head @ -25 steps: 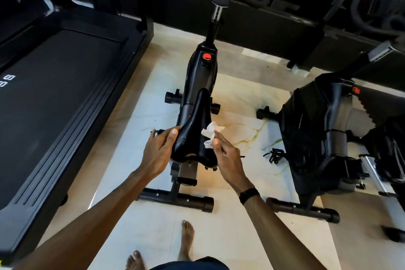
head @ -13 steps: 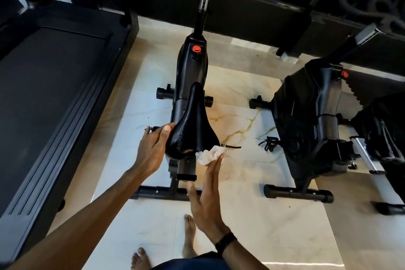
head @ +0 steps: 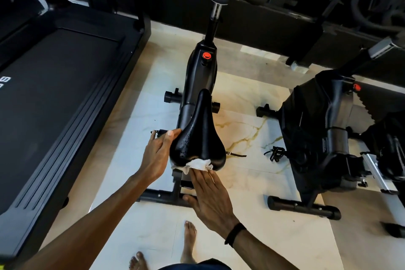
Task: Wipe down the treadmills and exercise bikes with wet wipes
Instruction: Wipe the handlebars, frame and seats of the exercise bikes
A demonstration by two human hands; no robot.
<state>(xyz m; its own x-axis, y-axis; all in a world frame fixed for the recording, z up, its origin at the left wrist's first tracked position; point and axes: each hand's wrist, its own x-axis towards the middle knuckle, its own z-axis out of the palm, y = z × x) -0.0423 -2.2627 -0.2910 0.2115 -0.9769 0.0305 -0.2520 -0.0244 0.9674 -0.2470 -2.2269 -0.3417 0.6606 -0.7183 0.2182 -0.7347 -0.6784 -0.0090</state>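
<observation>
A black exercise bike (head: 200, 74) stands in the middle of the floor, its glossy saddle (head: 198, 138) pointing away from me. My left hand (head: 156, 155) rests flat against the saddle's left side, thumb on its edge. My right hand (head: 210, 197) has straight fingers that press a crumpled white wet wipe (head: 198, 165) against the saddle's rear edge. A black treadmill (head: 50, 103) lies along the left.
A second black exercise bike (head: 324, 138) stands to the right, with a third partly visible at the right edge. A black strap (head: 275, 153) lies on the marble floor between the bikes. My bare feet (head: 189, 241) are just behind the bike's rear base bar.
My right hand carried the wipe from the saddle's right side down and round to its rear edge. The left hand stayed on the saddle's left side.
</observation>
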